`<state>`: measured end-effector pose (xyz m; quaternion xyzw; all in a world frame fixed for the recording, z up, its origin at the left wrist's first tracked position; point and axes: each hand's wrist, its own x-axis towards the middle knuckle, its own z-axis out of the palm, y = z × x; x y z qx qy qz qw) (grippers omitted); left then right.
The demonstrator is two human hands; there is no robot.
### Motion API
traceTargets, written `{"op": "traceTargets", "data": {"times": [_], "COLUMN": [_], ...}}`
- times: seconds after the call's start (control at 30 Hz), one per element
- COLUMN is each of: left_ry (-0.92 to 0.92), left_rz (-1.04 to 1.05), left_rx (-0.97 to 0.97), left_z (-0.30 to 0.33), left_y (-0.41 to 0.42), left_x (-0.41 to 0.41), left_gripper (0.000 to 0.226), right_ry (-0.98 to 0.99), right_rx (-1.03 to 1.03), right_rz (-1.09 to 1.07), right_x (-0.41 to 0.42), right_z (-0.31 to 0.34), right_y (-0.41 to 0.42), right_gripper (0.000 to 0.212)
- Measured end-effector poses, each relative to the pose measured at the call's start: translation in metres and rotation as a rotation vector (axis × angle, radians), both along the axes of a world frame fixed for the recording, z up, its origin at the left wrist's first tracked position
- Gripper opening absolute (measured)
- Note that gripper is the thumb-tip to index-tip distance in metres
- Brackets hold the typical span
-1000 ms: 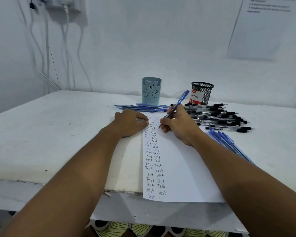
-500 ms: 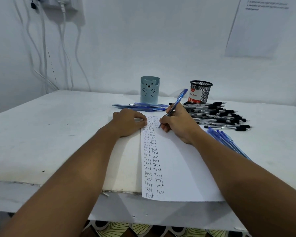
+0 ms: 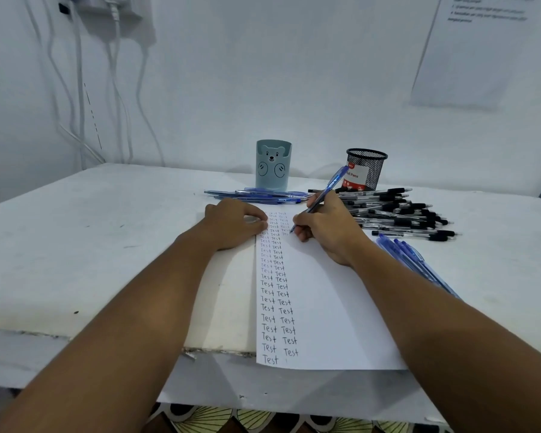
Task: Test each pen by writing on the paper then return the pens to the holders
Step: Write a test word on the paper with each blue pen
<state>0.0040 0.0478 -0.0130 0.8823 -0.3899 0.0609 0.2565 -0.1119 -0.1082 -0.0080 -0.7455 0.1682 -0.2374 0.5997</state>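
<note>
A white paper (image 3: 325, 307) with two columns of the word "Test" lies on the table and overhangs its near edge. My right hand (image 3: 325, 228) grips a blue pen (image 3: 328, 190), its tip touching the paper near the top of the second column. My left hand (image 3: 235, 223) rests with curled fingers on the paper's upper left edge. Behind stand a light blue bear holder (image 3: 273, 165) and a black mesh holder (image 3: 365, 168). Blue pens (image 3: 256, 195) lie before the bear holder, black pens (image 3: 397, 212) in a pile at the right, and more blue pens (image 3: 416, 264) by my right forearm.
The white table (image 3: 91, 245) has a chipped near edge. White cables (image 3: 75, 89) hang down the wall at back left. A printed sheet (image 3: 469, 48) is stuck to the wall at upper right.
The pen tip stays at the top of the second column, shifting only slightly as my right hand writes. My left hand keeps its place on the paper.
</note>
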Motion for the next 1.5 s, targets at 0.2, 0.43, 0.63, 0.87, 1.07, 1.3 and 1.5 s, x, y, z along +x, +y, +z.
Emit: {"op": "traceTargets", "data": {"times": [0.2,0.43,0.63,0.87,1.07,1.3,1.5], "left_ry": [-0.003,0.003,0.0,-0.002,0.04,-0.065,-0.068], "left_rz": [0.005,0.002,0.01,-0.003,-0.02,0.033,-0.085], "left_rx": [0.0,0.0,0.008,-0.009,-0.221,-0.204,-0.041], "left_z": [0.0,-0.001,0.001,-0.001,-0.004,-0.006,-0.009], "left_y": [-0.001,0.0,0.001,-0.001,-0.006,-0.015,-0.02], "left_x": [0.0,0.001,-0.002,0.001,0.007,0.021,0.025], "left_gripper": [0.023,0.023,0.023,0.02,0.019,0.032,0.042], "right_ry": [0.03,0.011,0.029,-0.201,-0.3,-0.303,-0.338], "right_rx": [-0.073,0.034,-0.05,0.166,0.059,0.113,0.109], "right_rz": [0.013,0.022,0.01,-0.018,-0.138,-0.155,-0.176], "right_x": [0.0,0.001,0.003,-0.001,0.005,0.005,0.004], "right_z": [0.0,0.001,0.001,0.005,0.013,0.018,0.02], "right_y": [0.0,-0.001,0.0,-0.006,-0.002,-0.001,-0.001], "right_gripper": [0.029,0.033,0.029,0.024,0.039,0.022,0.026]}}
